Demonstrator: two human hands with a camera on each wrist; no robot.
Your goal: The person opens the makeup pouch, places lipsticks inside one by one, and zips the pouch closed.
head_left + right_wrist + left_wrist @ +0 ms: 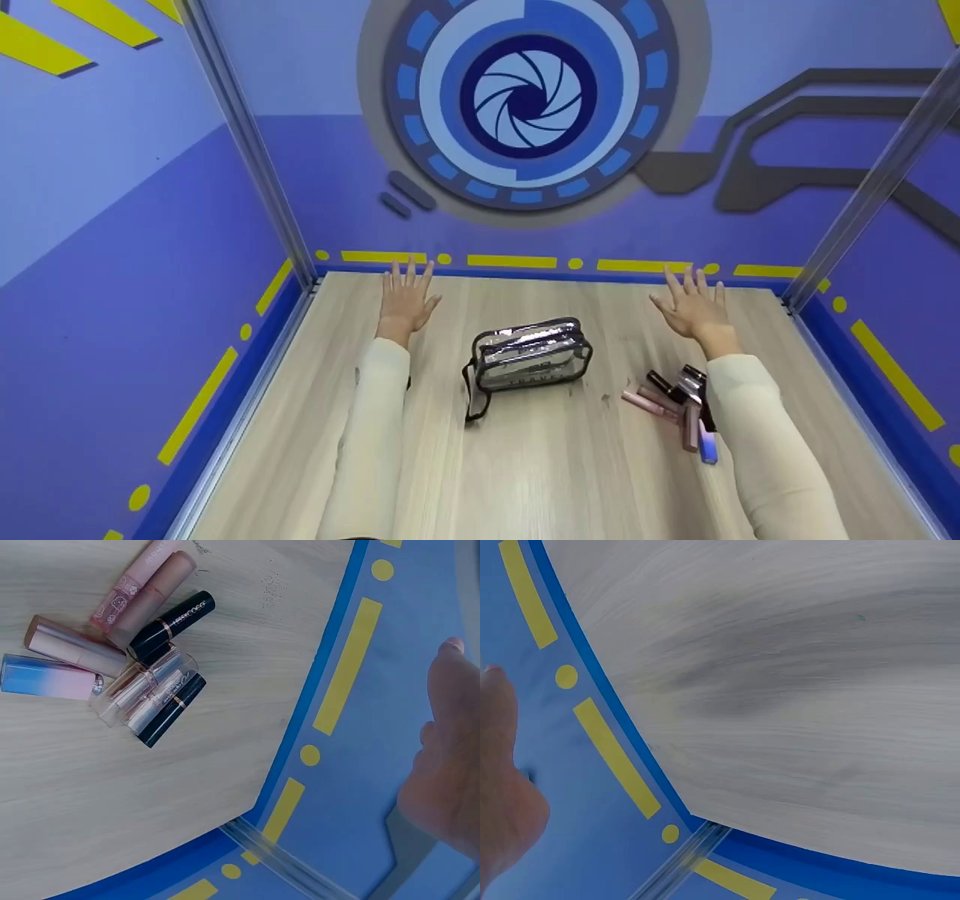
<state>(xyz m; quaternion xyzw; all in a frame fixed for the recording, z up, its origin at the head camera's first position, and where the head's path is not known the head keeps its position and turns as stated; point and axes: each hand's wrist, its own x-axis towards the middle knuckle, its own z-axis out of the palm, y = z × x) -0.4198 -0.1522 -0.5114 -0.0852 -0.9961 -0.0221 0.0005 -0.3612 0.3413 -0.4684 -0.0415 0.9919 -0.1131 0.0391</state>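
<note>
Both hands are held out over the far part of the table with fingers spread and nothing in them. My left hand (405, 300) is left of a clear toiletry bag (534, 354) with black trim and a wrist strap. On the right, my right hand (696, 307) reaches beyond a loose pile of lipsticks and lip gloss tubes. That pile includes a pink tube (135, 585), a black-capped lipstick (171, 624) and a blue-and-pink tube (49, 677). In the head view the right sleeve partly covers the pile.
The wooden table (555, 465) is bounded by a blue back wall (315, 172) and side walls with yellow dashes. Metal corner posts (247, 142) rise at the back left and right. A small dark item by the left sleeve (371, 442) is mostly hidden.
</note>
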